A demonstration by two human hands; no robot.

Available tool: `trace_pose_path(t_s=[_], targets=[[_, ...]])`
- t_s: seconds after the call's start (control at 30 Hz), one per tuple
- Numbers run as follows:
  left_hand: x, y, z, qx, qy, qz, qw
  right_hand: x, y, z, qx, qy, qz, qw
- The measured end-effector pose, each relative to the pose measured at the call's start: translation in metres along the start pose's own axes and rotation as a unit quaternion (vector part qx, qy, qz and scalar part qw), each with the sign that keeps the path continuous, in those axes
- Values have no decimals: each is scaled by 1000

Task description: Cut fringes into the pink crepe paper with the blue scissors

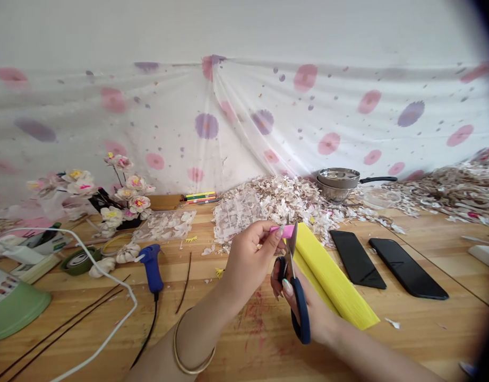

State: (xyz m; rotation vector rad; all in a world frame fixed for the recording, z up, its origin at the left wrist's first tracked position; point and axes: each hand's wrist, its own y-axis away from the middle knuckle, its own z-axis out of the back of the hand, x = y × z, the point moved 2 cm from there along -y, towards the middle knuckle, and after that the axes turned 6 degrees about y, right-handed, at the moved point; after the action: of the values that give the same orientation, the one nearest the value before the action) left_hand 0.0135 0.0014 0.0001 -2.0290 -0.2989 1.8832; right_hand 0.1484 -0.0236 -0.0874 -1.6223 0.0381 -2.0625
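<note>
Near the middle of the head view, my left hand (257, 248) pinches a small pink strip (286, 231) between thumb and fingers. My right hand (292, 292) is closed round the dark blue handles of a pair of scissors (300, 313), whose blades point upward and meet the right end of the strip. Behind and to the right of the scissors, a roll of yellow crepe paper (335, 281) lies slantwise on the wooden table (236, 353). My right hand and forearm hide part of the roll.
Two black phones (358, 259) lie at the right. A blue glue gun (152, 269) with its cord, dark thin sticks and a white cable are at the left. Behind stand paper flowers (128, 199), a heap of pale petals (286, 199) and metal bowls (337, 183).
</note>
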Motion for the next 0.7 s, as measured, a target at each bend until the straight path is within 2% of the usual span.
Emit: trace_pose_path(t_s=[0.33, 0.7], targets=[[1, 2, 0, 7, 19, 17, 1000, 2, 0, -1, 15, -15, -20, 1000], [3, 0, 1, 7, 14, 12, 1000, 4, 0, 2, 15, 19, -39, 999]])
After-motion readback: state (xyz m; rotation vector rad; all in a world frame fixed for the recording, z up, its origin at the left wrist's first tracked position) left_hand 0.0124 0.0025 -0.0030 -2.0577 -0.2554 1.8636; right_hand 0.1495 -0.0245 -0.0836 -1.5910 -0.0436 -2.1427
